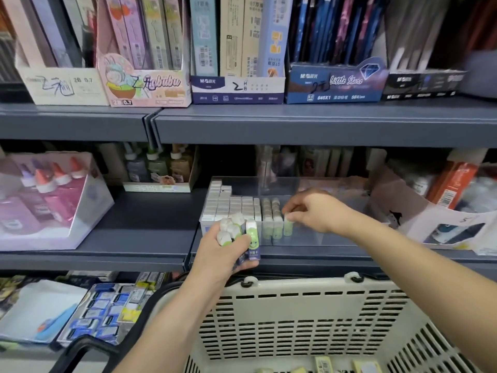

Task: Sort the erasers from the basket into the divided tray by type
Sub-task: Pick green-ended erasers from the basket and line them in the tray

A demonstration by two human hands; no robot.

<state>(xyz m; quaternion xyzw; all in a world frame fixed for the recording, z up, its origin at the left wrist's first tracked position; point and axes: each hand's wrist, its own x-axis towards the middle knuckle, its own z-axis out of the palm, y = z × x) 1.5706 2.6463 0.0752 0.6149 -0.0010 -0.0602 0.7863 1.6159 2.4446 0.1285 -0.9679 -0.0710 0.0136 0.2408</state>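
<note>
**Already well along: the green erasers are going in**

Now the person is placing erasers into the divided tray, which is standing on the middle shelf. The left hand is gripping a bundle of green erasers, fingers curled round it, just in front of the tray. The right hand is pinching a single green eraser with its fingertips and is holding it upright beside the green rows inside the tray.

The left section is holding a dense block of white erasers, so this type is looking nearly finished, I think. The green section is only partly filled, and the right part of the tray is showing no erasers that I can see. In the basket below, a few yellowish erasers are lying on the bottom; most of the floor is out of view. So my judgement: a good part is done, and the bundle and those remaining pieces are waiting.
</note>
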